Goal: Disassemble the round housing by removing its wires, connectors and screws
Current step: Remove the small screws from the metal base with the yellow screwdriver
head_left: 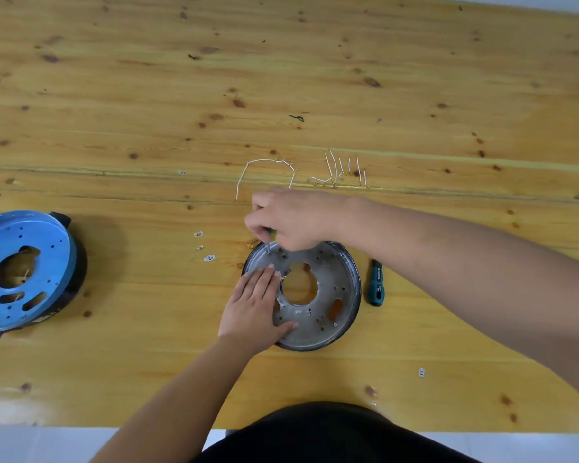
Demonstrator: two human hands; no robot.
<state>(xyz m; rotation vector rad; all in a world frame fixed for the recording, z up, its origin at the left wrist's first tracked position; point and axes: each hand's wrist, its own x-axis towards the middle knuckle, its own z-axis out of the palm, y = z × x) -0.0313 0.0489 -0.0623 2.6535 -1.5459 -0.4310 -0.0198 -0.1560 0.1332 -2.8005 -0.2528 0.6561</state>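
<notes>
The round housing lies flat on the wooden table, directly in front of the person, open face up.

Left hand: rests on the near-left part of the housing plate, fingers straight and pressed flat, holding the housing steady.

Right hand: positioned over the far-left rim of the housing, fingers curled around a small screwdriver. The tool's long axis stands close to vertical, tip down on the plate just beyond the left fingertips. The right hand is the nearer hand to that fastening point; judged step: loosening a screw there.

A second screwdriver lies just right of the housing. Small white connectors lie left of the housing. Removed white wires lie beyond it. A blue housing sits well to the left.
</notes>
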